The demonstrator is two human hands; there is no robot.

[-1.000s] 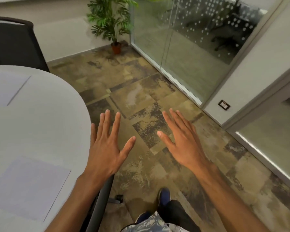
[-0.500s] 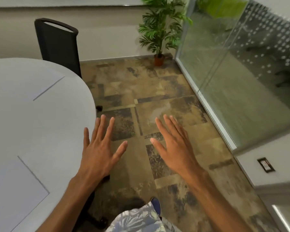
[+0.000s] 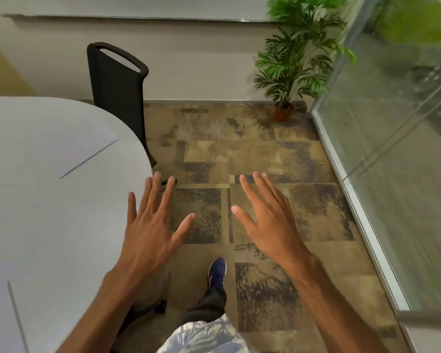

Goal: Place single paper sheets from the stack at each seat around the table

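A rounded white table (image 3: pixel 49 212) fills the left side. One white paper sheet (image 3: pixel 69 146) lies on it near the black chair (image 3: pixel 117 93). A second sheet (image 3: pixel 0 324) lies at the lower left, cut off by the frame edge. My left hand (image 3: pixel 150 230) hovers over the table's right edge, palm down, fingers spread, holding nothing. My right hand (image 3: pixel 270 220) is held out over the floor, also spread and holding nothing. No paper stack is in view.
A potted plant (image 3: pixel 293 62) stands in the far corner by a glass wall (image 3: pixel 392 149) along the right. Patterned carpet (image 3: pixel 239 154) runs between table and glass. My blue shoe (image 3: pixel 217 270) steps forward, and a chair base (image 3: pixel 153 307) shows under my left arm.
The view has swung left along the table: the black chair and plant shifted toward the centre and right, and the near sheet slid to the lower-left corner. Both hands stay spread and empty.
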